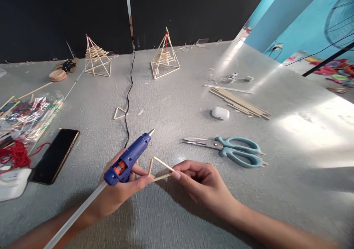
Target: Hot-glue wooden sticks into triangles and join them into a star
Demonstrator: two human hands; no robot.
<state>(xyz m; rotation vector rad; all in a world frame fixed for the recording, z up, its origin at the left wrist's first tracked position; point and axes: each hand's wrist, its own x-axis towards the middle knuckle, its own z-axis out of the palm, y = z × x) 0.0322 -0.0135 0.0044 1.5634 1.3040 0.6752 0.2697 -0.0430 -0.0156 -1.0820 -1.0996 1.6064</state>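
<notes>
Two bare hands meet low in the centre of the frame over a grey table (177,94). The left hand (121,188) comes in from the lower left, forearm angled up toward centre, fingers wrapped tight around a blue glue gun (128,160). The gun's metal nozzle points up and right, and a pale glue stick (74,215) runs out of its back toward the bottom left edge. The left fingertips also touch one corner of a small stick triangle (159,169).

The right hand (203,181) enters from the lower right, wrist low, fingers curled narrow, with thumb and forefinger pinching the triangle's right corner. The triangle is three thin pale wooden sticks, open in the middle, held just above the table between both hands, directly below the gun's nozzle.

Teal-handled scissors (228,150) lie closed just right of centre, blades pointing left. A white earbud case (220,112) sits above them, beside a bundle of sticks (240,104). A black cord (128,98) runs up the middle. A second small triangle (119,112) lies beside it. Two stick pyramids (96,57) stand at the far edge, upper centre. A black phone (55,155) lies at left, near red string (15,153) and foil packets (30,114).
</notes>
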